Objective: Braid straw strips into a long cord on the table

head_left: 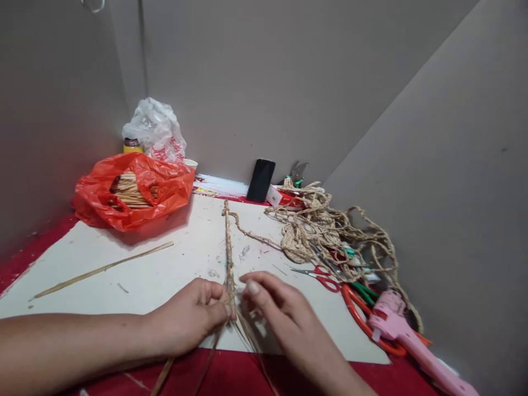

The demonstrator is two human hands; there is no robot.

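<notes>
A thin braid of straw-like fibre (229, 242) runs up the middle of the white sheet. My left hand (193, 313) is closed, pinching the braid's lower end between thumb and fingers. Below that pinch, loose flat strands (247, 333) fan out toward the table's near edge. Just right of the braid, my right hand (284, 313) has its thumb and forefinger apart, with no strand visible between them; its lower fingers are partly hidden. A single loose strip (103, 268) lies flat to the left.
An orange-red plastic bag (173, 190) holding straw strips stands back left. Right of the braid lie a heap of braided cord (297, 242), red-handled scissors (325, 279) and a pink glue gun (406, 330). A phone (260, 180) leans at the back, before grey walls.
</notes>
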